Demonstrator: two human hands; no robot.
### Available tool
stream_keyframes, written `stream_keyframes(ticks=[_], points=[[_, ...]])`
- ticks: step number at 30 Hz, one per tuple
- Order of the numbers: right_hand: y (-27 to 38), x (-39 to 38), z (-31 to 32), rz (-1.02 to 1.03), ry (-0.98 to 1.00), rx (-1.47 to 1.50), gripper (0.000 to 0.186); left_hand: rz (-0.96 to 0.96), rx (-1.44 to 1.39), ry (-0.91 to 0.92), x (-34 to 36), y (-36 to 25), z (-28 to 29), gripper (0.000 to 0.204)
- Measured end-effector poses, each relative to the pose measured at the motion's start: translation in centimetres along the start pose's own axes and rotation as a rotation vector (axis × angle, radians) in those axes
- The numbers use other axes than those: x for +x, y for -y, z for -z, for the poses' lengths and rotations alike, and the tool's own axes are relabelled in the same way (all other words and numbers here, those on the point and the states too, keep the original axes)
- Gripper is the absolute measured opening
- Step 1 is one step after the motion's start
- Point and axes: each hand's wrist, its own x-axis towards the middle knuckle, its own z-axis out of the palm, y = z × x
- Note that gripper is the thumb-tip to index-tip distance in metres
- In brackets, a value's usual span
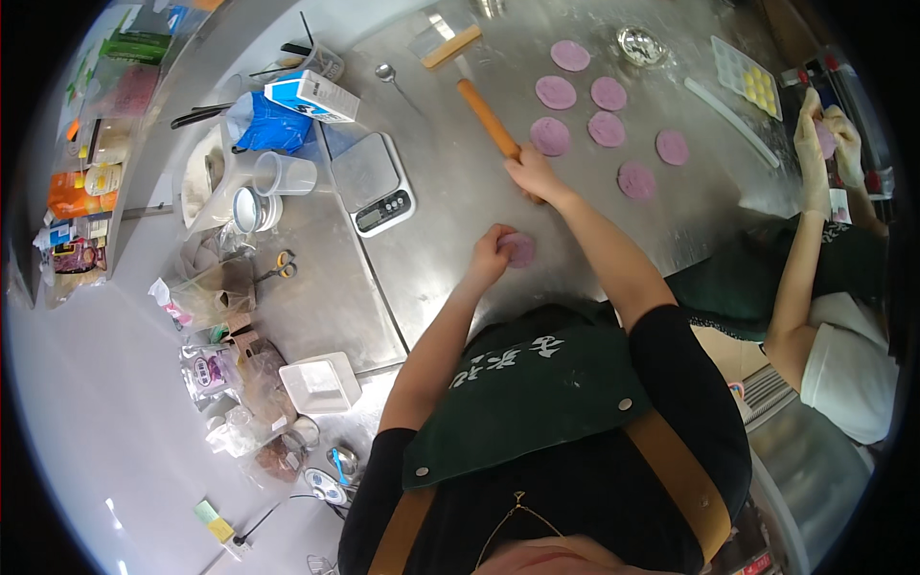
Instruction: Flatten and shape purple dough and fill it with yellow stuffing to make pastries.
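Note:
My right hand is closed round the near end of a wooden rolling pin, which slants away to the far left on the steel table. With its fingers closed on the edge, my left hand holds a small purple dough round close to my apron. Beyond my right hand lie several flat purple dough rounds, among them one near the pin, one at the far side and one furthest right.
A kitchen scale stands to the left, with a blue-and-white carton and clear cup behind it. Scissors lie further left. At right, a co-worker's gloved hands hold purple dough beside a tray of yellow balls.

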Motion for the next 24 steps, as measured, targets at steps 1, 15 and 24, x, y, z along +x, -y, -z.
stream_keyframes(ticks=[1, 15, 24], points=[[-1.0, -2.1, 0.8, 0.076, 0.013, 0.086, 0.036, 0.039, -0.002, 0.104, 0.5, -0.3, 0.1, 0.027], [-16.9, -23.5, 1.7, 0.219, -0.252, -0.522, 0.043, -0.307, 0.347, -0.289, 4.5, -2.7, 0.8, 0.028], [-17.2, -23.3, -3.1, 0.153, -0.429, -0.605, 0.049, -0.726, 0.635, -0.143, 8.6, -7.5, -3.8, 0.036]])
